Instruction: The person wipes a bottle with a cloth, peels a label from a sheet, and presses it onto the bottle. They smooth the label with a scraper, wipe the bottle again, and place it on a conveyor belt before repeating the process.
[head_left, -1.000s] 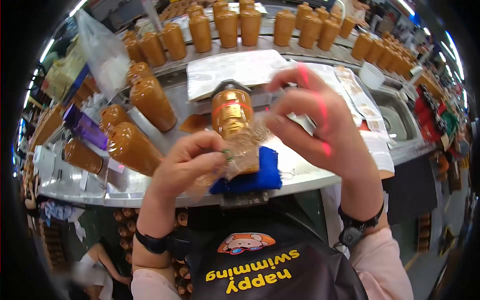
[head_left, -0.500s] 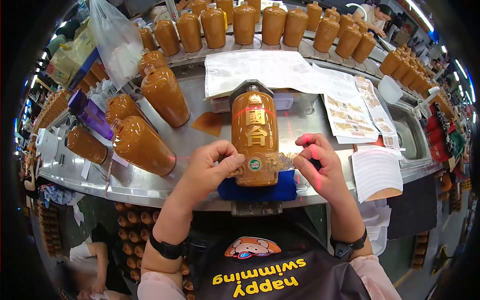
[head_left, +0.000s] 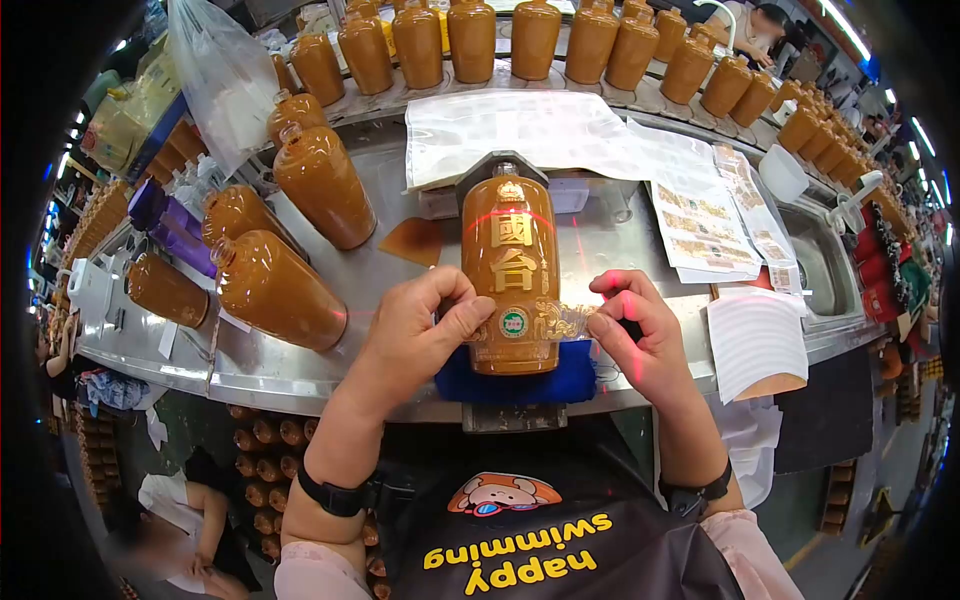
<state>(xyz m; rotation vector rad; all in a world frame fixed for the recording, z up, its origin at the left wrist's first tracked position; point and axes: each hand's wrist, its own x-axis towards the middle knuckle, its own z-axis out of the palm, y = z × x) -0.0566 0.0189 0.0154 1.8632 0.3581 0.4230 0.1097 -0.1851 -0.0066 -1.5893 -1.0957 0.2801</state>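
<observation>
A brown glazed bottle [head_left: 509, 218] with gold characters lies in a dark holder [head_left: 505, 417], its neck pointing away from me, a blue cloth [head_left: 580, 375] under its lower end. A clear decal strip with gold dragon patterns and a green round emblem [head_left: 513, 322] stretches across the bottle's lower front. My left hand [head_left: 425, 325] pinches the strip's left end between thumb and forefinger, close against the bottle. My right hand [head_left: 645, 325] pinches the right end, off to the bottle's side. Red laser lines fall on the bottle and my right fingers.
Several brown bottles [head_left: 280, 290] stand at the left beside a purple flask [head_left: 180, 235]. More bottles line the curved conveyor [head_left: 500, 85] behind. White sheets [head_left: 515, 130], printed decal sheets [head_left: 705, 225] and a sink [head_left: 820, 270] are at the right. Other people sit nearby.
The strip has shifted slightly up the bottle, with both hands still holding its ends. Bottles on the rear conveyor have changed position. The view has shifted a little.
</observation>
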